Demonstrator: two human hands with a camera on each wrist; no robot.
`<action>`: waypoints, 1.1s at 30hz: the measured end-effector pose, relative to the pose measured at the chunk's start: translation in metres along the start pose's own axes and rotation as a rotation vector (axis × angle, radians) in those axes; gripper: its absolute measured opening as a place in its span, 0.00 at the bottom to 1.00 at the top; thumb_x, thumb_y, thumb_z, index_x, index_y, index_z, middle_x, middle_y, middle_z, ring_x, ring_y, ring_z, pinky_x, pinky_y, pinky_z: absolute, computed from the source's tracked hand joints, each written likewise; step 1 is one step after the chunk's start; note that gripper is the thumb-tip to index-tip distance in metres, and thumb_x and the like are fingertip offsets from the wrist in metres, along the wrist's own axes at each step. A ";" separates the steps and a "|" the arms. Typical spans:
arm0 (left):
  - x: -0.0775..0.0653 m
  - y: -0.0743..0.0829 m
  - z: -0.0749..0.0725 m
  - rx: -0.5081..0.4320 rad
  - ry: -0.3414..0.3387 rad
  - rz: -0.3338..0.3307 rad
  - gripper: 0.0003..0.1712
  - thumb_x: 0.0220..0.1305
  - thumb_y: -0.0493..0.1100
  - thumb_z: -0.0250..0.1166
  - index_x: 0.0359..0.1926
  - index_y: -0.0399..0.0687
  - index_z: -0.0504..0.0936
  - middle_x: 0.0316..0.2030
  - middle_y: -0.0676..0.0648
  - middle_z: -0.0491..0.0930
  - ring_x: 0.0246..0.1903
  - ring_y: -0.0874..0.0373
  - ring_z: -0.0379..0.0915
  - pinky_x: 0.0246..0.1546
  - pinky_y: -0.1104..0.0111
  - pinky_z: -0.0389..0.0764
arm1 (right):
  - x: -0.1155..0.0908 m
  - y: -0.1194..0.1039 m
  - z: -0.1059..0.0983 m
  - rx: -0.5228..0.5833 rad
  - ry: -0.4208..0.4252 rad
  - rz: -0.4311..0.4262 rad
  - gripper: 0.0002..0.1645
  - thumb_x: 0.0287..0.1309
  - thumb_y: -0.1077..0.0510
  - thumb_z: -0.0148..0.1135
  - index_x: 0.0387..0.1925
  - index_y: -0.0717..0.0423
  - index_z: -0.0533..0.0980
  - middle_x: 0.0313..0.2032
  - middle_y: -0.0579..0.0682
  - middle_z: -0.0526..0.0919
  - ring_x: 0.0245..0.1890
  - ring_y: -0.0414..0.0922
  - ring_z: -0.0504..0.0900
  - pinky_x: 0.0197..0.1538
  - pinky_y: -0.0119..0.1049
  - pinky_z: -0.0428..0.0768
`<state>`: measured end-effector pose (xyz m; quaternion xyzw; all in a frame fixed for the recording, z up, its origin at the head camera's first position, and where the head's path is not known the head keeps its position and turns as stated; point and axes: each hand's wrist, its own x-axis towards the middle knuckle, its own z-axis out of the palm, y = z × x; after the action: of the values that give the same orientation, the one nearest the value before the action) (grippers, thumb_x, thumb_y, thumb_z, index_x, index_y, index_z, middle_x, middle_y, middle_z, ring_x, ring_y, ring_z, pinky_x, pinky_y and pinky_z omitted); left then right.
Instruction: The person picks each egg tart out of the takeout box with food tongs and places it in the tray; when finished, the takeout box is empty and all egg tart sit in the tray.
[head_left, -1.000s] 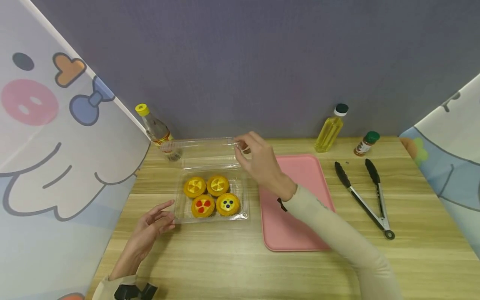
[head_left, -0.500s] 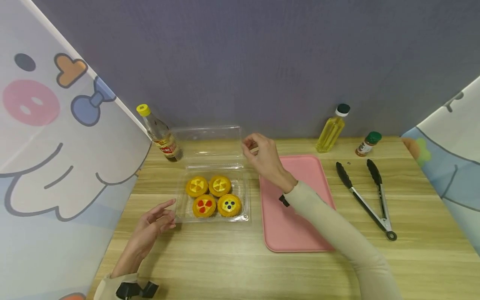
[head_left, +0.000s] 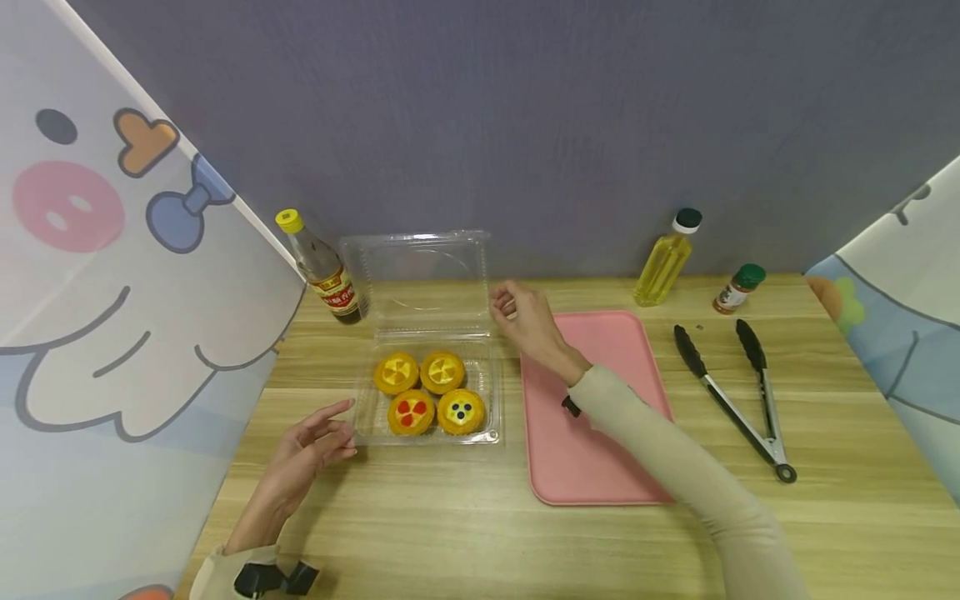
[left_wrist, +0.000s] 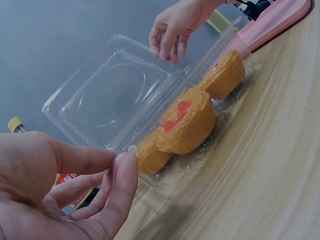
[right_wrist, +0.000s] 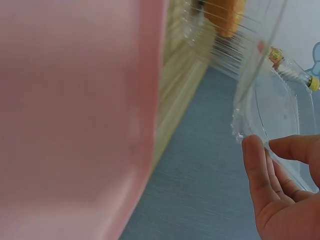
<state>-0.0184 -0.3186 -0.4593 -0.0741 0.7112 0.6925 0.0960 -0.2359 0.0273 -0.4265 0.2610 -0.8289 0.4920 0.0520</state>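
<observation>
On the table, a clear plastic clamshell box (head_left: 489,379) holds several yellow tarts (head_left: 396,373). One tart (left_wrist: 192,127) has red pieces on top, another (head_left: 461,412) has dark blue dots. The transparent lid (head_left: 431,271) stands raised at the back, still hinged to the base. My left hand (head_left: 311,442) pinches the box's left edge near its front corner between thumb and fingertips. Beside the lid's right edge is my right hand (head_left: 525,325), fingers loosely bent; in the right wrist view its thumb and forefinger are apart, overlapping the lid's edge, with nothing between them.
A pink tray (head_left: 600,458) lies right of the box, under my right forearm. Open tongs (head_left: 738,408) lie farther right. At the back stand a sauce bottle (head_left: 330,279) with a yellow cap, an oil bottle (head_left: 663,262) and a green-capped spice jar (head_left: 737,290).
The lid has swung back and up, farther open. My right hand has come off its edge and moved slightly right and down. The left hand has stayed at the box's edge.
</observation>
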 end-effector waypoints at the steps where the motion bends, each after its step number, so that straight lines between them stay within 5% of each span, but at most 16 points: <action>1: 0.000 0.000 0.000 -0.003 0.000 0.000 0.33 0.77 0.36 0.61 0.77 0.33 0.62 0.44 0.54 0.82 0.41 0.61 0.85 0.48 0.71 0.89 | 0.000 0.002 0.001 0.005 -0.008 0.011 0.11 0.66 0.70 0.64 0.49 0.69 0.79 0.40 0.63 0.87 0.38 0.55 0.89 0.43 0.38 0.90; 15: -0.002 -0.003 0.002 -0.021 -0.017 0.022 0.31 0.77 0.34 0.60 0.76 0.36 0.64 0.43 0.54 0.81 0.41 0.60 0.85 0.48 0.70 0.89 | -0.003 0.020 0.007 0.064 -0.095 0.129 0.22 0.68 0.66 0.64 0.60 0.71 0.76 0.43 0.63 0.88 0.39 0.55 0.90 0.43 0.39 0.90; 33: 0.000 -0.001 0.002 0.016 0.000 -0.003 0.32 0.77 0.36 0.60 0.77 0.36 0.63 0.43 0.54 0.80 0.42 0.61 0.85 0.49 0.69 0.89 | -0.015 0.021 -0.003 0.000 -0.159 0.217 0.33 0.68 0.60 0.64 0.71 0.65 0.69 0.46 0.61 0.87 0.41 0.53 0.90 0.38 0.36 0.89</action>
<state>-0.0181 -0.3166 -0.4599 -0.0744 0.7168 0.6865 0.0974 -0.2339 0.0436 -0.4465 0.2077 -0.8538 0.4726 -0.0673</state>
